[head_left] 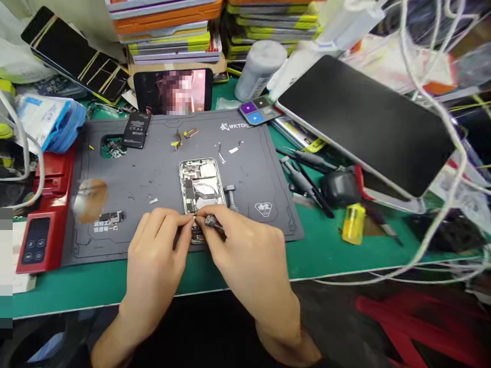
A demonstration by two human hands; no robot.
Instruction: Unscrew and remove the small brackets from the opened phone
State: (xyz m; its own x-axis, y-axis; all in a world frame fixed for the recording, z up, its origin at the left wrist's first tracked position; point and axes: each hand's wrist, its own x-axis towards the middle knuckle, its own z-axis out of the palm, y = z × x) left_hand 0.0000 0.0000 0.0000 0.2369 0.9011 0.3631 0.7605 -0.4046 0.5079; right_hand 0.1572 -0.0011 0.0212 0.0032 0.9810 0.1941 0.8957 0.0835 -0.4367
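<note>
An opened phone (205,186) lies face up on the grey work mat (253,153), its circuit boards and inner parts bare. Over its lower end my left hand (159,250) pinches thumb and forefinger together; whatever is between them is too small to name. My right hand (249,250) is closed, with the dark round end of a screwdriver (211,221) showing between thumb and fingers. Its fingertips meet those of the left at the phone's lower part, which they partly cover. Beside the phone's right edge is a grey tool with a round head (230,190).
A phone battery (136,130), small metal pieces (153,200) and flex parts (191,133) lie about the mat. Left stands a red device (46,214); behind, a phone with a lit screen (195,92). Tools (303,179), a large tablet (364,122) and white cables (441,117) crowd the right.
</note>
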